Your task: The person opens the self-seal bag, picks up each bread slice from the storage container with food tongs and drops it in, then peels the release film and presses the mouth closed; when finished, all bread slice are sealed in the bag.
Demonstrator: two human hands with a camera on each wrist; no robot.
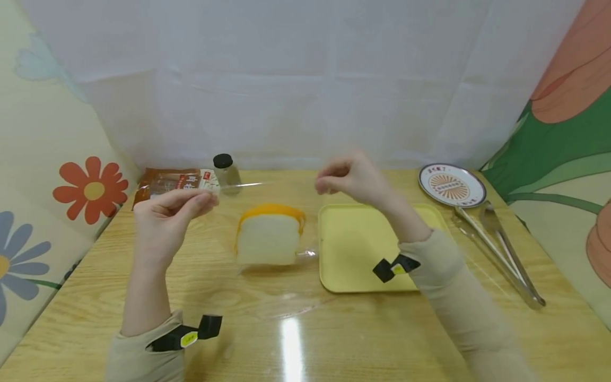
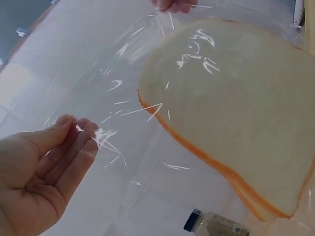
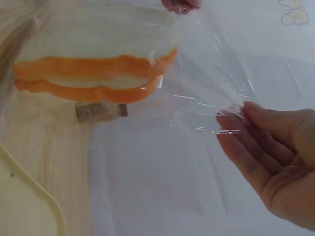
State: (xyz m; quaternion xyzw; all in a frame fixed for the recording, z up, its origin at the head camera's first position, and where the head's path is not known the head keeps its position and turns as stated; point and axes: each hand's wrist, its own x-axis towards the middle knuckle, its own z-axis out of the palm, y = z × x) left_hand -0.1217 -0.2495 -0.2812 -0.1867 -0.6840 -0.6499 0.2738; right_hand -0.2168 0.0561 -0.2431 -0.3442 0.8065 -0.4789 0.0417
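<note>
My left hand (image 1: 167, 220) pinches one upper corner of a clear plastic bag (image 2: 115, 91) between thumb and fingers. At the other corner, my right hand (image 1: 358, 180) pinches the film too, and the plastic is stretched between them. Bread slices (image 1: 267, 239) with orange crust show through the film below and between my hands. In the left wrist view the pale face of the bread is large, crinkled film lying over it. Two orange crust edges, one behind the other, appear in the right wrist view.
A yellow tray (image 1: 353, 281) lies right of the bread, partly behind my right forearm. Metal tongs (image 1: 506, 254) rest at the right near a round printed plate (image 1: 451, 184). A brown food packet (image 1: 167, 180) and a black-capped bottle (image 1: 226, 172) stand at the back left.
</note>
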